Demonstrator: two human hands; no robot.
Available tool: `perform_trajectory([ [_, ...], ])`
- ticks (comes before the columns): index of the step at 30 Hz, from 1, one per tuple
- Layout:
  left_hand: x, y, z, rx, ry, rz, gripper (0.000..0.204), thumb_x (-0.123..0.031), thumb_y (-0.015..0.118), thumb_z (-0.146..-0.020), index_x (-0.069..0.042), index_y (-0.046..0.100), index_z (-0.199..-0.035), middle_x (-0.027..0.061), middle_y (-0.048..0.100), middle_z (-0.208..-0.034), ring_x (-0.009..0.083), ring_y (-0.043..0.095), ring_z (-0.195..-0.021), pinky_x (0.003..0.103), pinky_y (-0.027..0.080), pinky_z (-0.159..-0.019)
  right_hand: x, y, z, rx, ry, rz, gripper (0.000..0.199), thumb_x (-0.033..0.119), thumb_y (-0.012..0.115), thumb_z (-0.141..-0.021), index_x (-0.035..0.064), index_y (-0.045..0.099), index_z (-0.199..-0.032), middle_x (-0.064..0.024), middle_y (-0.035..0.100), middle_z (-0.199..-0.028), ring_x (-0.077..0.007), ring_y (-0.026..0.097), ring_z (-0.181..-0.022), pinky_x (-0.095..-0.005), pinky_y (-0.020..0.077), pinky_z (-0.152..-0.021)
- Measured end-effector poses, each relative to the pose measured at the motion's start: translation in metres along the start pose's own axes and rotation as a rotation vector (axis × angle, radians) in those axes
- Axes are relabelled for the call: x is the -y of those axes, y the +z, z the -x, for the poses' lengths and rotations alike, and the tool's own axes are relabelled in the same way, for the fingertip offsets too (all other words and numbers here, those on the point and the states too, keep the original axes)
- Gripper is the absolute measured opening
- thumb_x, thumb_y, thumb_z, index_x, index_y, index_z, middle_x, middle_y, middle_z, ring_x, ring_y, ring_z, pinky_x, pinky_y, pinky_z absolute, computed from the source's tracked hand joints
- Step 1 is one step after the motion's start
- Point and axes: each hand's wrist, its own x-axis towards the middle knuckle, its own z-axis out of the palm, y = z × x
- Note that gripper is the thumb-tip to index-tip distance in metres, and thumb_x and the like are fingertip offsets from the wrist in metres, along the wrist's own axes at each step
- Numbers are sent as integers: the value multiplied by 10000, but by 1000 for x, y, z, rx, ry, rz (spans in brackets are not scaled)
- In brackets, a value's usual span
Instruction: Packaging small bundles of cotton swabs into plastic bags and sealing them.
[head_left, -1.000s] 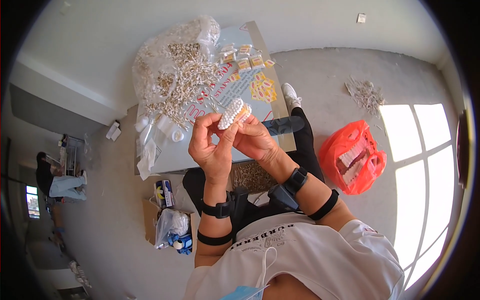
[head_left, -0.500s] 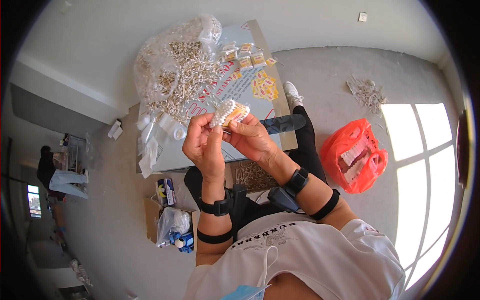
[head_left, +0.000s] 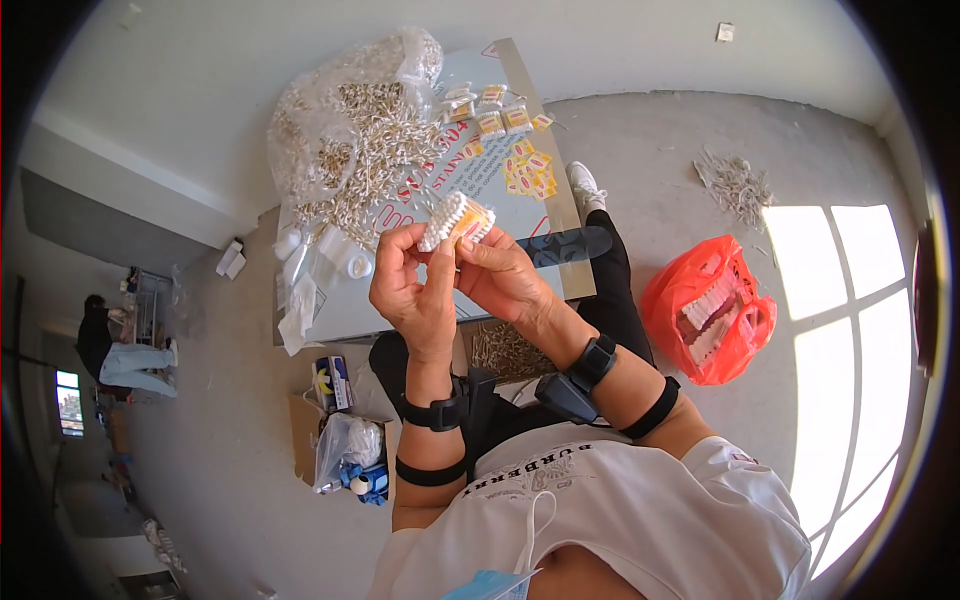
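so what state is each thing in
Left hand: closed on the cotton swab bundle
Right hand: closed on the same bundle
Cotton swab bundle: gripped, slightly tilted
Loose cotton swabs: heaped
Clear plastic bag: open, swabs spilling out
Yellow cards: loose, overlapping
Red plastic bag: open, contents showing
Cardboard box: open, filled

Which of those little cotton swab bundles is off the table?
The bundle held between the left hand and right hand; the other bundles lie on the table, farther away.

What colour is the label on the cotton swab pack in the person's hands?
The label is yellow-orange with a small reddish mark, seen in the head view.
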Motion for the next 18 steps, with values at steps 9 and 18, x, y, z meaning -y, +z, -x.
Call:
perform_trajectory([
  [9,2,-4,-5,28,298,-390,332,-36,756,-795,-1,653,-1109,81,637,-963,164,618,-815,273,505,-702,-5,0,1,-37,20,10,335,150,641,-927,57,563,-1239,-56,636,-1157,-173,606,-1054,-349,493,-919],
  [18,0,-1,-6,70,509,-575,439,-131,742,-827,-20,615,-1233,102,620,-948,261,590,-895,351,501,-759,-7,6,4,21,-37,8,303,183,623,-945,41,571,-1207,-60,645,-1114,-151,614,-997,-320,512,-866],
])
